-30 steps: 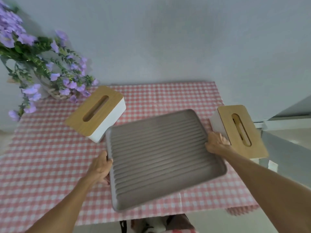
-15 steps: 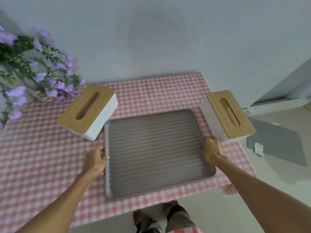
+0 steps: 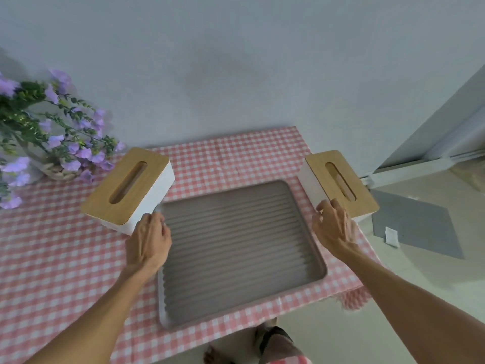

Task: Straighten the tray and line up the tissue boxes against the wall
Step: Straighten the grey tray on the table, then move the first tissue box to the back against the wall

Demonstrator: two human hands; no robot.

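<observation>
The grey ribbed tray (image 3: 236,245) lies flat on the checked surface (image 3: 52,258) in front of you, roughly square to the near edge, its far edge well short of the wall (image 3: 236,61). A strip of pink-and-white cloth shows between tray and wall.

Your left hand (image 3: 148,244) sits over the tray's far-left corner, knuckles up, fingers curled loosely downward; it covers the rim there, and you cannot tell whether that grip closes on anything or merely rests. Its fingertips are just beside the near corner of the left tissue box (image 3: 128,186). That box is white with a wooden slotted lid, and it sits askew, one corner aimed at the tray and its long side slanted away from the wall.

Your right hand (image 3: 332,227) is at the tray's right side, off the rim, fingers spread a little and reaching onto the near end of the right tissue box (image 3: 338,183). The fingertips touch the box's white side and lid edge, but the grip is loose and open, not wrapped round it. This box also stands at an angle, its slot running away from you and leftward, close to the surface's right edge.

At far left a bunch of purple flowers (image 3: 52,127) stands by the wall.
</observation>
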